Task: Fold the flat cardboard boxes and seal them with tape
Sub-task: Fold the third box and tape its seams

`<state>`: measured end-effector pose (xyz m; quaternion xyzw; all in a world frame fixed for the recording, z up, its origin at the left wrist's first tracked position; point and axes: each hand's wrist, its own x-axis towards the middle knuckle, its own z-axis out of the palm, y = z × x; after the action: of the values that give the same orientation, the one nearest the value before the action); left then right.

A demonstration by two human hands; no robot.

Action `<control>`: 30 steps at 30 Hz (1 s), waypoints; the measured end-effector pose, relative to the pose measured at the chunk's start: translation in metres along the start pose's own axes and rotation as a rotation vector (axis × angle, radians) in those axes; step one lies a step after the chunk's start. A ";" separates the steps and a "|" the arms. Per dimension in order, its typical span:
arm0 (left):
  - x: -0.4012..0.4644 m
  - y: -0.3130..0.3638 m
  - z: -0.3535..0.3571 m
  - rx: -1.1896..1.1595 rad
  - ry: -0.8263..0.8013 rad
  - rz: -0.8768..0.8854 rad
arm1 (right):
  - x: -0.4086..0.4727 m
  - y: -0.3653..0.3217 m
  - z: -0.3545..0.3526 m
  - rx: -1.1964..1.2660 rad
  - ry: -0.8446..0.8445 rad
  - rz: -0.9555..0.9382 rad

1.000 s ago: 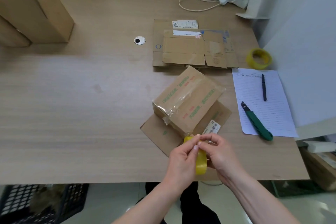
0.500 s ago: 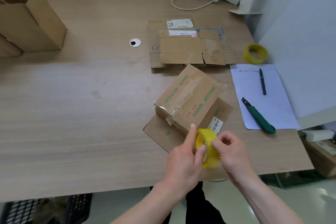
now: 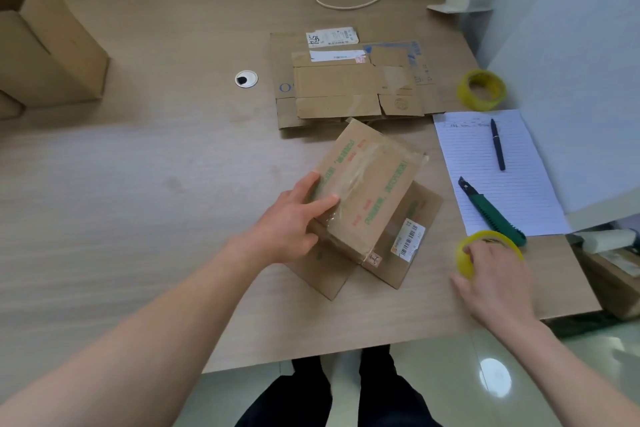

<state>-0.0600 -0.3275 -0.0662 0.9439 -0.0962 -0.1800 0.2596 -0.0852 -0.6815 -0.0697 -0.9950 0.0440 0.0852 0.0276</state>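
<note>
Left hand on the taped box, right hand on the tape roll.

The left hand [image 3: 287, 225] grips the near-left corner of the taped cardboard box [image 3: 367, 191], thumb along its top, near the table's [image 3: 138, 218] front edge. To the right, the right hand [image 3: 491, 274] curls its fingers over a yellow tape roll [image 3: 465, 262] beside the green utility knife [image 3: 491, 211]. Flat cardboard boxes [image 3: 346, 80] lie farther back.

The right hand [image 3: 495, 274] covers the near half of the tape roll [image 3: 465, 262]; beyond the left hand [image 3: 287, 229], the big box [image 3: 52, 48] runs off-frame.
</note>
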 end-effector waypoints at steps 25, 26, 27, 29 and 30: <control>-0.025 0.007 0.025 0.070 0.170 0.173 | -0.020 -0.096 0.016 0.565 0.169 -0.633; -0.025 0.009 0.026 0.067 0.187 0.169 | -0.021 -0.097 0.017 0.576 0.175 -0.620; -0.025 0.011 0.027 0.059 0.205 0.162 | -0.021 -0.097 0.018 0.590 0.181 -0.610; -0.024 0.014 0.030 0.058 0.237 0.145 | -0.023 -0.096 0.020 0.607 0.186 -0.611; -0.024 0.014 0.031 0.068 0.257 0.143 | -0.023 -0.096 0.020 0.601 0.182 -0.621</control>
<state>-0.0950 -0.3472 -0.0767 0.9581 -0.1353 -0.0355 0.2498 -0.1021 -0.5825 -0.0805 -0.9121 -0.2322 -0.0318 0.3362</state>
